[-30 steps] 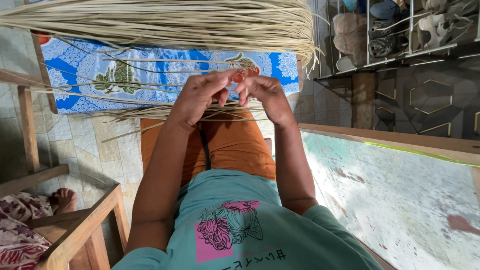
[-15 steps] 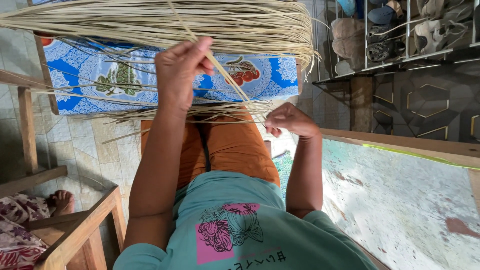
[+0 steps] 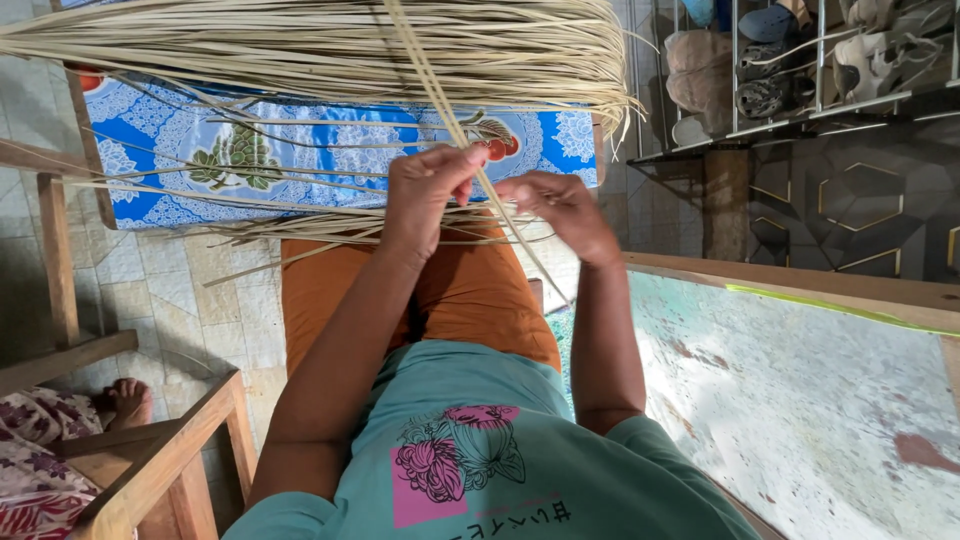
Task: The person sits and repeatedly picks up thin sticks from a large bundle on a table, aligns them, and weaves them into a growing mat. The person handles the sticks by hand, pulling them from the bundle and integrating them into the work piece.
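My left hand [image 3: 428,182] pinches a long pale reed strip [image 3: 432,82] that runs from the top of the view down past my knees. My right hand [image 3: 562,208] holds the same strip just below, fingers curled around it. Both hands hover over my lap in orange trousers [image 3: 470,295]. A thick bundle of pale reed strips [image 3: 320,42] lies across a blue and white patterned cloth [image 3: 300,150] ahead of me. Loose strips [image 3: 300,225] lie across my knees.
A wooden chair frame [image 3: 150,470] stands at lower left, with another person's bare foot [image 3: 128,400] and floral garment beside it. A shoe rack [image 3: 800,60] with several shoes is at upper right. A worn painted board [image 3: 800,390] with a wooden rim lies at right.
My left hand came down from the raised bundle toward my lap, drawing one strip along. My right hand rose from my knee and took hold of that strip.
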